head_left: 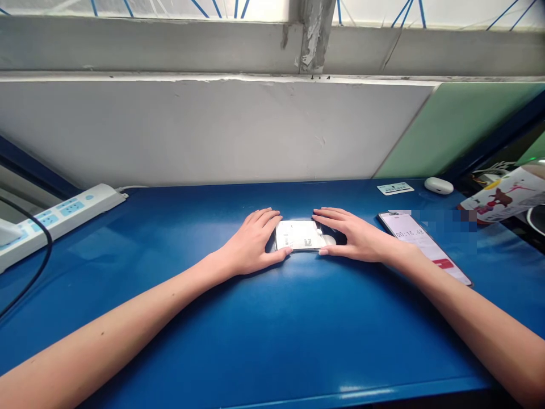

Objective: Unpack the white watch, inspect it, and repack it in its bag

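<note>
In the middle of the blue table lies a small flat white packet [298, 235], with printing and a small square code on its face. It seems to have a clear or shiny edge, and a rounded white part shows at its right end. My left hand [259, 241] rests at the packet's left end, fingers stretched along the far side and thumb tip at the near edge. At the right end, my right hand [351, 234] is spread the same way, thumb and fingers wide apart. Both hands frame the packet without closing round it; whether the fingertips press on it is hard to tell.
A phone [426, 244] showing a running timer lies beside my right forearm. Behind it are a small card [395, 188] and a white earbud case [439, 186]. A printed cup [506, 193] leans at the right. A power strip [63, 218] and black cable [47, 244] are at the left.
</note>
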The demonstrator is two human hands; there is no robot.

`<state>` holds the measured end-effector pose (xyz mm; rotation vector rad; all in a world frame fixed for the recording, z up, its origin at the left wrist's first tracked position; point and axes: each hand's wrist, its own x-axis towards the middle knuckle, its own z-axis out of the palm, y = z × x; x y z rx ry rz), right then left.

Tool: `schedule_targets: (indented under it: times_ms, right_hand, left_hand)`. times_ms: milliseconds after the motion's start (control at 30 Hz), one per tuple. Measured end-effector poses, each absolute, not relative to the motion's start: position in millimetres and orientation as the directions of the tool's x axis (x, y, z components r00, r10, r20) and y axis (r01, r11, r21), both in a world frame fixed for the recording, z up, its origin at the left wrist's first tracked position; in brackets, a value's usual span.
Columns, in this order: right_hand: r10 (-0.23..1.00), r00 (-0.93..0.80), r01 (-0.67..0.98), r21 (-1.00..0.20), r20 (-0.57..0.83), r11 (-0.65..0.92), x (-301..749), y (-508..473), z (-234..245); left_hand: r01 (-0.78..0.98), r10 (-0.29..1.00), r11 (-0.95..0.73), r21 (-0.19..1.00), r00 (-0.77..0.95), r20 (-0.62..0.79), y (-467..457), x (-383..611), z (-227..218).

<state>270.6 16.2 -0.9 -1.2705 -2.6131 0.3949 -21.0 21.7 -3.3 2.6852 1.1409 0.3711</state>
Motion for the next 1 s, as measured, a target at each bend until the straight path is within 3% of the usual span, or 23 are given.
schedule_targets:
  times_ms: [267, 1000]
  right_hand:
    - [0.817, -0.573, 0.737, -0.394, 0.068, 0.550, 269.3, 16.4, -0.4]
    - [0.808, -0.587, 0.738, -0.378, 0.048, 0.559, 271.1, 14.1, 5.5]
  left_hand:
    - [0.673, 0.730, -0.680, 0.292, 0.660, 0.178, 22.5, -21.0, -3.8]
    - [0.663, 0.725, -0.684, 0.303, 0.665, 0.180, 23.0, -21.2, -2.2]
